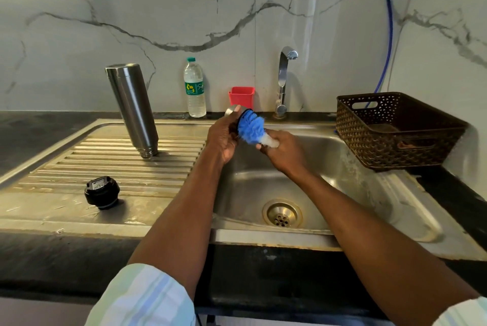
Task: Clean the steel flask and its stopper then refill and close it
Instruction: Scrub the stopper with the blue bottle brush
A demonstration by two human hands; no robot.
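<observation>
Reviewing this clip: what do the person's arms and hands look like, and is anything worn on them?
Both hands, left and right, are bare: no gloves, rings, watch or bracelets show. The forearms are uncovered too. Pale sleeves sit at the frame's bottom edge, the left sleeve striped in light green, white and soft blue. Only a corner of the right sleeve shows, similarly pale.

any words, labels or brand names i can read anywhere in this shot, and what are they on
"Su...": white script on the green label of the plastic water bottle by the wall; the rest curves out of sight, and the small print is too blurred to read.
Black stopper on the drainboard: pale markings on top, too small to read.
Nothing else carries text.
</observation>
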